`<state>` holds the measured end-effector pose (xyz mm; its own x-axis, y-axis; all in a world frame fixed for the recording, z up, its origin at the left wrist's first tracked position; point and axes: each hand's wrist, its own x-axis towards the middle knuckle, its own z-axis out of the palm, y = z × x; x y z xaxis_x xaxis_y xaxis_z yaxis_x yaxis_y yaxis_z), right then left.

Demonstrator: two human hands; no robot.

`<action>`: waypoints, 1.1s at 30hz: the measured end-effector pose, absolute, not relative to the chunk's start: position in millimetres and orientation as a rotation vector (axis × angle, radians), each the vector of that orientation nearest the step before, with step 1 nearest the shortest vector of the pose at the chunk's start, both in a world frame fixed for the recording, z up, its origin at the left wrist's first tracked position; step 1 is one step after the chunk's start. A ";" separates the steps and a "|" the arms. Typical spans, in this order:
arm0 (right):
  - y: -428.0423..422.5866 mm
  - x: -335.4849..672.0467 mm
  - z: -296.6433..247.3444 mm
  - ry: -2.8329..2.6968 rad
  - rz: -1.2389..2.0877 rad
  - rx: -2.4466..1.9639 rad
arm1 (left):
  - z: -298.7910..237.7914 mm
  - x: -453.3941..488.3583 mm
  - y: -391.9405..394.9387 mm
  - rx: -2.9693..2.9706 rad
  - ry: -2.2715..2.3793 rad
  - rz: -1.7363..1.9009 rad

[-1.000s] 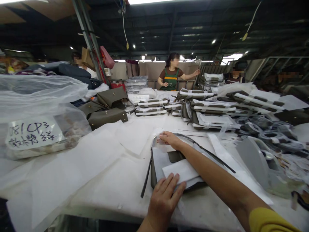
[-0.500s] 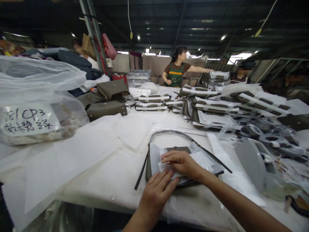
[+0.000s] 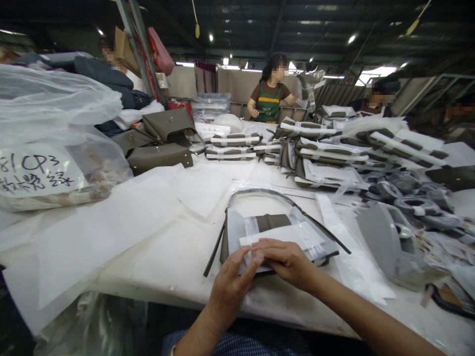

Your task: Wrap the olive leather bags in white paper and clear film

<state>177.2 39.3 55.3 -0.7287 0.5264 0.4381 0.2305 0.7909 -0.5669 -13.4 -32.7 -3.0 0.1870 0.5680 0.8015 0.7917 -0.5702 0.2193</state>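
An olive handbag (image 3: 273,222) lies in front of me, partly covered with white and translucent wrapping; its wrapped handle (image 3: 260,192) arches away from me and thin strap ends spread to both sides. Across the bag's near part is a white packing sheet (image 3: 297,236). My left hand (image 3: 233,277) pinches the sheet's near left edge between thumb and fingers. Bent over the same edge, my right hand (image 3: 287,261) has its fingers pressed together on the sheet. The fingertips of both hands nearly meet, and they hide part of the edge.
A grey tape dispenser (image 3: 386,244) stands at right, near wrapped rolls (image 3: 419,205). Stacks of wrapped bags (image 3: 330,153) lie beyond. Unwrapped olive bags (image 3: 159,155) and a labelled plastic sack (image 3: 55,168) sit at left. A co-worker (image 3: 272,94) stands across the table.
My right hand has moved down and nearer to my left fingertips, uncovering more of the olive flap. My left fingers have gone from lying flat to pinching. The co-worker now lifts a wrapped item.
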 end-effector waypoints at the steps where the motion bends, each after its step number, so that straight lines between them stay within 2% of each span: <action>1: 36.1 178.2 58.8 -2.386 0.673 -0.536 | -2.5 -13.7 -32.5 -2.216 -1.290 -1.340; 6: 40.8 181.8 85.3 -2.283 0.775 -0.633 | 0.7 -15.4 -30.8 -2.346 -1.222 -1.246; 9: 69.6 175.1 90.9 -2.304 0.498 -0.869 | 2.5 -15.4 -30.9 -2.350 -1.251 -1.136; 12: 101.9 158.1 82.1 -2.611 0.281 -1.019 | 3.6 -15.0 -31.1 -2.327 -1.246 -1.084; 18: 120.1 119.0 66.4 -3.056 0.202 -0.804 | 4.0 -15.6 -31.4 -2.311 -1.204 -1.087; 26: 67.0 172.3 69.1 -2.674 0.253 -0.683 | 3.6 -15.5 -29.5 -2.336 -1.224 -1.123; 29: 25.4 206.4 59.7 -2.506 0.152 -0.573 | 5.0 -17.5 -28.3 -2.402 -1.256 -1.130; 33: -13.4 223.4 39.1 -2.613 0.038 -0.465 | 7.4 -20.5 -26.7 -2.507 -1.302 -1.089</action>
